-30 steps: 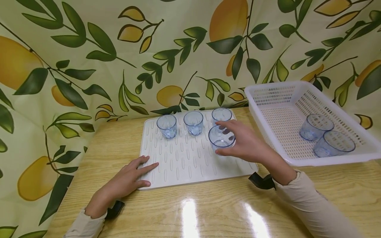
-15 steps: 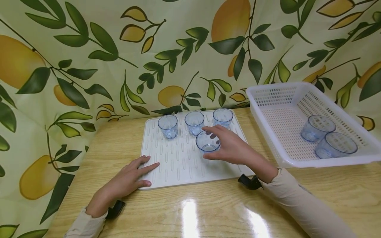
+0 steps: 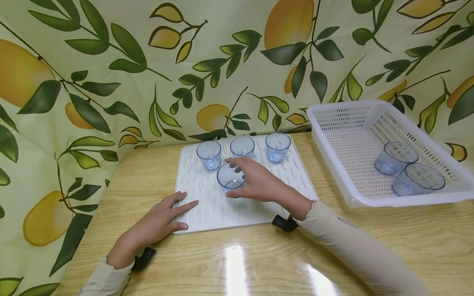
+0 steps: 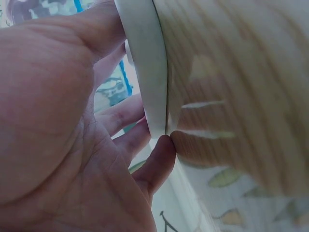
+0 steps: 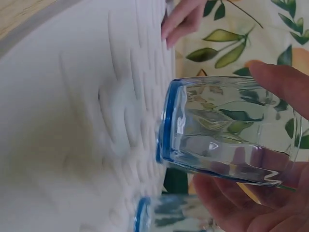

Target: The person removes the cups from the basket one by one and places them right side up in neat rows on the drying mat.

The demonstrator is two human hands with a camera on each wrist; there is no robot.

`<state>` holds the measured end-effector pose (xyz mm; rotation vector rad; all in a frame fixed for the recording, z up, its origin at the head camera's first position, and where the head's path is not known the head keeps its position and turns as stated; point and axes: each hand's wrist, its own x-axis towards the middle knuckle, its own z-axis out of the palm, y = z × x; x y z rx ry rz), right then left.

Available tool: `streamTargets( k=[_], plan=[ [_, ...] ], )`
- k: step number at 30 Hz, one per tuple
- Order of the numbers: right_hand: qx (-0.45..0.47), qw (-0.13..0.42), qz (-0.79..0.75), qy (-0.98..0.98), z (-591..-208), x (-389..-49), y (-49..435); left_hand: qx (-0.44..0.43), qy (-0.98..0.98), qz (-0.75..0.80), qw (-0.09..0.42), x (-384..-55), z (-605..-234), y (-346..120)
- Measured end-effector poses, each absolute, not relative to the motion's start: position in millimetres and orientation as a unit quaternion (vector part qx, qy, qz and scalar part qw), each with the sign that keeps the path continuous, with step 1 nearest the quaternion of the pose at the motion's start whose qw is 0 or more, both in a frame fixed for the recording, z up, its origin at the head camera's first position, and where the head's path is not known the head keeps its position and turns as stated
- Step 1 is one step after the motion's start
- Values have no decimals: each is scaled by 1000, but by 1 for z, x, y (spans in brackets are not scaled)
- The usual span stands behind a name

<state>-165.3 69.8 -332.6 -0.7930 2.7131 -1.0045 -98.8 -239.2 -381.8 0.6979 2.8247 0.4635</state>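
Observation:
My right hand grips a clear bluish drinking glass between thumb and fingers, its mouth upward. In the right wrist view the base of this glass faces the white ribbed drying mat, close over it. Three similar glasses stand along the mat's back edge: one at left, one in the middle, one at right. My left hand rests with spread fingers on the mat's left front edge. From the left wrist, its little finger shows against the wooden table.
A white perforated plastic basket stands on the right of the wooden table. Inside lie two more glasses, a rear one and a front one. Behind everything hangs a lemon-patterned cloth.
My right hand has carried the glass leftward across the mat, from in front of the right-hand glass to in front of the gap between the left and middle ones. The left hand stays put.

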Motion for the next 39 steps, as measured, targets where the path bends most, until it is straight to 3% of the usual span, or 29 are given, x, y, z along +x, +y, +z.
streamTargets(
  k=[17,39],
  plan=[
    [-282,81,-342,893,-348,-178,25,242,954,148,94,-100,-380,-239],
    [-276,91,-328,899,-354,-184,13,245,952,157,89,-98,-382,-241]
  ],
)
